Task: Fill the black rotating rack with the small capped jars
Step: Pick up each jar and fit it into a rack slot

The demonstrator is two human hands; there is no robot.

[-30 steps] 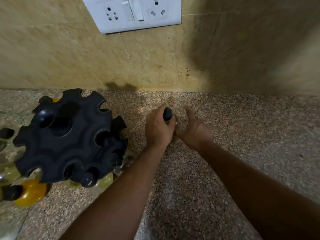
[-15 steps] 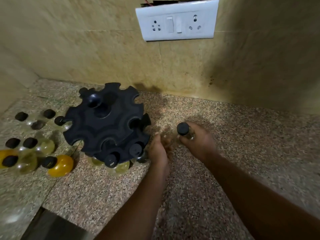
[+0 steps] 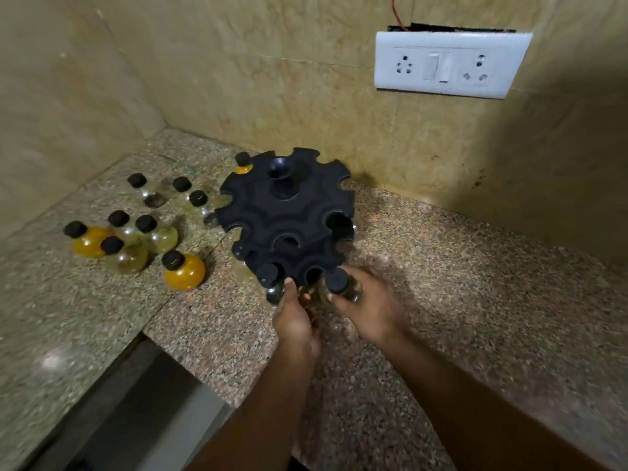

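Note:
The black rotating rack [image 3: 289,215] stands on the granite counter near the back wall, its notched tiers mostly bare. My right hand [image 3: 370,311] holds a clear jar with a black cap [image 3: 337,280] against the rack's lower front edge. My left hand [image 3: 295,321] sits just left of it, its thumb touching a capped jar [image 3: 270,278] that hangs in a lower front slot. Another jar with yellow contents [image 3: 243,163] shows behind the rack's far left side. Several loose capped jars [image 3: 146,229] stand to the left, some clear, some yellow [image 3: 185,271].
A white socket panel [image 3: 448,64] is on the tiled wall above and to the right. Walls meet in a corner at the far left. The counter's front edge drops off at the lower left over a grey surface [image 3: 142,413].
Both hands moved left to the rack's front, my right hand carrying the clear jar up to the lower tier. The view swung left, showing more loose jars.

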